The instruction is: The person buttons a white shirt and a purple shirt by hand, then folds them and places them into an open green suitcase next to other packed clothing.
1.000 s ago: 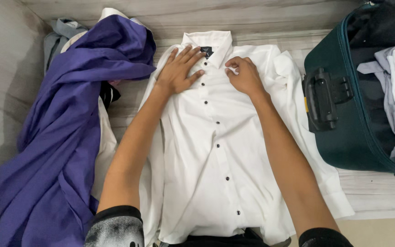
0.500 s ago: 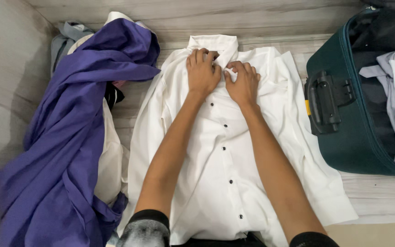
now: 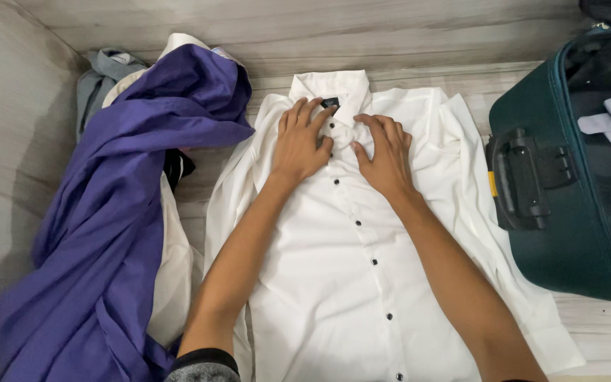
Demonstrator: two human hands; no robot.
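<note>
wooden surface (image 3: 404, 32) bearing everything. purple garment (image 3: 107, 212) lying heaped at left, dark green suitcase (image 3: 567, 212) standing open at right. white shirt (image 3: 334, 283) lying flat between them, buttoned front up, collar away from person. left hand (image 3: 298, 145) now spreading flat beside placket, having left collar. right hand (image 3: 385, 152) pressing opposite, fingers splayed. neither gripping cloth; chest looking smoothed.

White buttoned shirt (image 3: 334, 283) lies flat, face up, collar away.
</note>
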